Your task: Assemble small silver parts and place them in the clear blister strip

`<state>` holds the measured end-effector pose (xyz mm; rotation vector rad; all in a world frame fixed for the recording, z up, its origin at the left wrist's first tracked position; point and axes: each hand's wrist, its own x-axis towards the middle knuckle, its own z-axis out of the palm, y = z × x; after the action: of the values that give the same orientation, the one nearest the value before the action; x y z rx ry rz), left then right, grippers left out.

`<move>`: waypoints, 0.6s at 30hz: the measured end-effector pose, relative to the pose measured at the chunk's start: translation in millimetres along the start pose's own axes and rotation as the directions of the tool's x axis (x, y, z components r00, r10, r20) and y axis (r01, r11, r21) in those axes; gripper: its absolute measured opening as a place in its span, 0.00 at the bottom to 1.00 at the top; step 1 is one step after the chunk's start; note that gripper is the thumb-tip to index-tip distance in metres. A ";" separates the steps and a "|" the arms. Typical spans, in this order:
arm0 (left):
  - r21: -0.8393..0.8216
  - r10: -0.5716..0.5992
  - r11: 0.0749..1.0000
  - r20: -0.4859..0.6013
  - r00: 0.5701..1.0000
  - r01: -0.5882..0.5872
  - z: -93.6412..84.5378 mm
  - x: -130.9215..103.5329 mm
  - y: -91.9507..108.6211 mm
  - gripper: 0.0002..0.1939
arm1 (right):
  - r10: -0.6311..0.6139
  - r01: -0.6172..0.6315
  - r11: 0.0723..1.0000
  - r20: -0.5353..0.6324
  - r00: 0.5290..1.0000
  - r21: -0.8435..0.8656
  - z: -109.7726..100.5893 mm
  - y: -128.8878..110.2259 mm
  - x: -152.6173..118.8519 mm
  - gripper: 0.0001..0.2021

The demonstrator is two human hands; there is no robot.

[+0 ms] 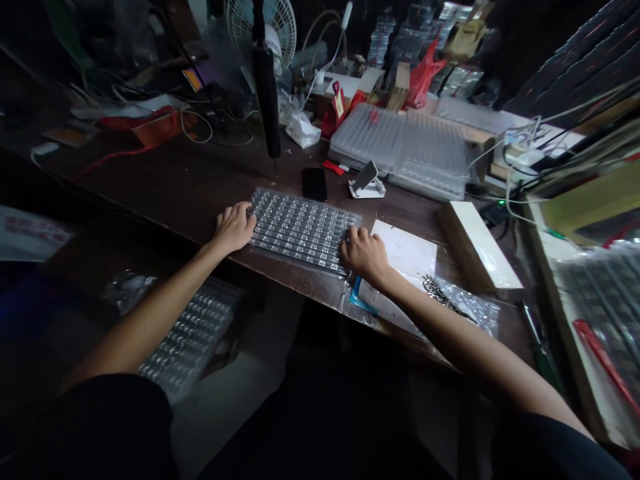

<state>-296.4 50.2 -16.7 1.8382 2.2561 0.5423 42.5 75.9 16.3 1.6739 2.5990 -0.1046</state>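
Observation:
A clear plastic tray (303, 230) with rows of small shiny parts in its pockets lies on the dark workbench near the front edge. My left hand (235, 227) grips its left end, thumb at the near side and fingers curled over the rim. At the opposite end my right hand (365, 252) is closed over the right edge, with its fingertips partly hidden. Just behind the tray are a black phone (315, 184) and a hanging electric screwdriver (267, 100), its bit pointing down.
Stacked empty clear trays (400, 147) lie at the back, behind a white phone stand (367, 183). To the right are a white sheet (405, 248), a bag of screws (445, 297), a long white-topped block (483, 243) and a screwdriver (537, 340). Another filled tray (193, 333) sits below, left.

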 end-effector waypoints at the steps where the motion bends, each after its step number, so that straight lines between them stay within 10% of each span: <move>1: -0.002 -0.005 1.000 0.028 1.000 0.005 0.3 0.9 1.2 0.29 | -0.001 0.001 1.000 0.000 1.000 -0.002 0.5 -0.9 0.2 0.21; 7: 0.007 -0.018 1.000 0.076 0.997 0.018 -10.7 -23.5 3.8 0.32 | -0.038 0.038 0.999 0.000 0.999 0.016 0.2 3.3 -1.1 0.22; 14: -0.243 -0.157 0.963 -0.151 0.976 0.117 4.3 -168.6 3.6 0.28 | -0.147 0.150 0.983 -0.034 0.988 0.109 5.5 4.7 13.5 0.24; 18: -0.778 -0.483 0.583 -0.098 0.870 0.235 46.3 -229.4 26.6 0.35 | -0.100 0.145 0.912 -0.134 0.986 0.385 20.2 -2.3 31.2 0.26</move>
<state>-205.3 -160.7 -69.0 0.8750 1.9862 1.4807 27.6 101.6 -6.1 1.6594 2.9194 -0.5950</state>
